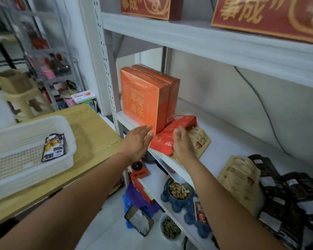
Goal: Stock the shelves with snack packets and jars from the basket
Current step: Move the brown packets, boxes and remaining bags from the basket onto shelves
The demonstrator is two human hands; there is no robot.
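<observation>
One red packet [167,137] in hand, one dark snack packet [53,147] in the basket [67,129].

Position of the red packet: down on the middle shelf [233,141], at the foot of two upright orange boxes [143,98], overlapping a tan packet [201,139] on its right. Long axis slanted, near end at the shelf's front edge, far end away and rightward by the boxes' lower corner. Flat or propped on the tan packet: cannot tell.

State of the right hand [182,143]: back to camera, fingers curled onto the right side of the red packet, gripping it.

State of the left hand [136,141]: flat, fingers straight, palm turned toward the packet's left edge, just beside it, holding nothing. Contact unclear through blur.

Judged step: squaring the red packet against the orange boxes, right hand steering, left hand as a stop.

Basket on the wooden table [94,127], well left of both hands. Dark snack packet leaning inside its right wall, long axis roughly up-and-down in view. No jars seen there.

Relation for the coming move: dark snack packet left of the shelf and back toward the body. Left hand nearer and free; right hand farther and occupied. Probably a left-hand reach, once the red packet is settled.

Possible risk: red packet slipping off the front edge on release.
</observation>
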